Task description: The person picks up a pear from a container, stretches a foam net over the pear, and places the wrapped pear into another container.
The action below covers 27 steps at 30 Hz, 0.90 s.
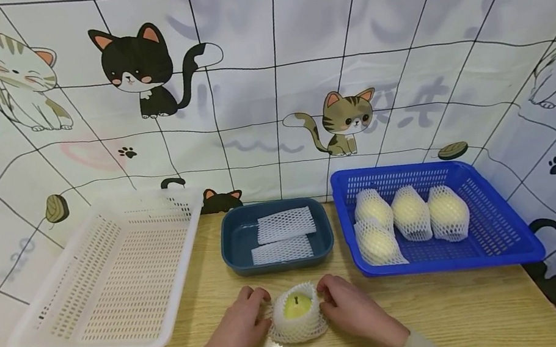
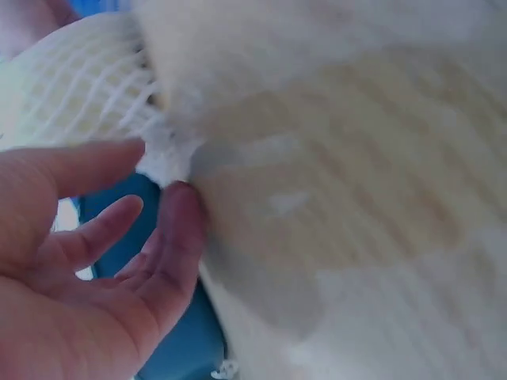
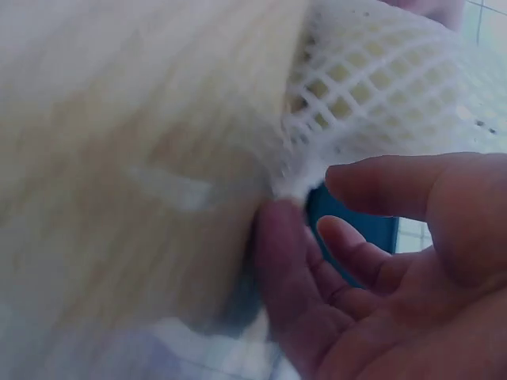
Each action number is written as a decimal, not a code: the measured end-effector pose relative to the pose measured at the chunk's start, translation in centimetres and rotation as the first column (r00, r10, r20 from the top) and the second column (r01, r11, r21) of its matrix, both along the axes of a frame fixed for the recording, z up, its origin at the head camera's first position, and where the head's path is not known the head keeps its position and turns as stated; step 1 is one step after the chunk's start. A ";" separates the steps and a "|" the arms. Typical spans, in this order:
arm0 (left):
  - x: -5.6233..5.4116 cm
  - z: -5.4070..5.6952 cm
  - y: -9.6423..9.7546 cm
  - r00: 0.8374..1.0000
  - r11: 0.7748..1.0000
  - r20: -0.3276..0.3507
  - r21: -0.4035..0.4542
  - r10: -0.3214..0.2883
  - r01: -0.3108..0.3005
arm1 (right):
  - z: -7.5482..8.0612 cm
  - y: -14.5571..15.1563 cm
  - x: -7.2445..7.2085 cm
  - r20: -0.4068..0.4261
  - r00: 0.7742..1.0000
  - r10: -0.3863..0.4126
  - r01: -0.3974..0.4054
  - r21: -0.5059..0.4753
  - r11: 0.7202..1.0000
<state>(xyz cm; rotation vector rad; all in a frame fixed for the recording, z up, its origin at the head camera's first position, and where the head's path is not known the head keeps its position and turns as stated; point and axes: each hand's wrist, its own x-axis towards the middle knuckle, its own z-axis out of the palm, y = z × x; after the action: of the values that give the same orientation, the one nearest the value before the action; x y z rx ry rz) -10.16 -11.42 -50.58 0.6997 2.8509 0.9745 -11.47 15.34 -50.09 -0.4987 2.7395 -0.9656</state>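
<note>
What looks like a yellow-green pear [image 1: 297,305] stands on the table, its dark stem facing up, inside a white foam net [image 1: 299,330]. My left hand [image 1: 239,332] is at the net's left side; in the left wrist view its thumb and index finger are apart, with the net's edge [image 2: 162,150] at the fingertips. The right hand [image 1: 352,309] mirrors it on the right, where the right wrist view shows the net's lower edge [image 3: 305,166] close to the thumb and index finger, which also stand apart. Neither hand's fingers close around the pear.
A teal tray [image 1: 281,266] behind the pear holds two flat foam nets [image 1: 285,225]. To the right, a blue basket [image 1: 501,233] contains several netted fruits [image 1: 410,213]. A white basket [image 1: 174,278] with nothing in it stands left. A cat-print cloth [image 1: 253,97] hangs behind.
</note>
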 end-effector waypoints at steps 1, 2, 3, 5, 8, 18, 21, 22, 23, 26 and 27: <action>-0.1 0.1 -0.2 1.000 1.000 0.016 0.007 -0.007 0.007 | 0.1 0.2 0.0 -0.003 1.000 -0.002 0.002 -0.004 1.000; -0.2 0.2 -0.4 0.999 1.000 0.037 0.021 -0.017 0.016 | 0.2 0.4 0.1 -0.007 1.000 -0.002 0.002 -0.017 1.000; -0.4 0.2 -0.5 0.998 0.999 0.060 0.046 -0.030 0.027 | 0.3 0.5 0.1 -0.008 1.000 -0.003 0.002 -0.035 0.999; -0.6 0.4 -0.7 0.992 0.992 0.112 0.113 -0.065 0.052 | 0.5 0.8 0.1 -0.001 1.000 0.008 -0.008 -0.099 0.995; -0.8 0.7 -0.6 0.971 0.964 0.186 0.248 -0.148 0.099 | 0.7 1.3 0.1 0.034 0.997 0.068 -0.058 -0.226 0.972; -0.8 0.7 1.2 0.935 0.924 0.249 0.347 -0.254 0.158 | 0.2 1.4 0.2 0.156 0.943 0.293 -0.219 -0.371 0.902; -0.8 0.6 1.7 0.932 0.931 0.270 0.335 -0.244 0.146 | -0.1 0.9 0.2 0.174 0.939 0.297 -0.223 -0.349 0.910; -0.9 0.5 1.8 0.930 0.934 0.280 0.329 -0.238 0.140 | -0.2 0.8 0.2 0.177 0.939 0.295 -0.223 -0.337 0.915; -0.9 0.4 1.9 0.928 0.936 0.289 0.325 -0.235 0.136 | -0.3 0.7 0.2 0.178 0.939 0.294 -0.226 -0.326 0.918; -1.0 0.0 2.0 0.928 0.944 0.295 0.303 -0.226 0.134 | -0.2 0.4 0.1 0.164 0.941 0.298 -0.246 -0.275 0.929; -1.0 -0.2 2.1 0.929 0.946 0.291 0.295 -0.227 0.138 | -0.2 0.3 0.1 0.156 0.941 0.300 -0.255 -0.254 0.933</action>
<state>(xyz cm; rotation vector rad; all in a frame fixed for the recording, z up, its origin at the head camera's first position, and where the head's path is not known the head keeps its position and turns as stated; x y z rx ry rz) -11.21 -9.35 -50.75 0.7334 2.3507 1.3223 -11.37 15.65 -50.29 -0.7661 2.3177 -1.1917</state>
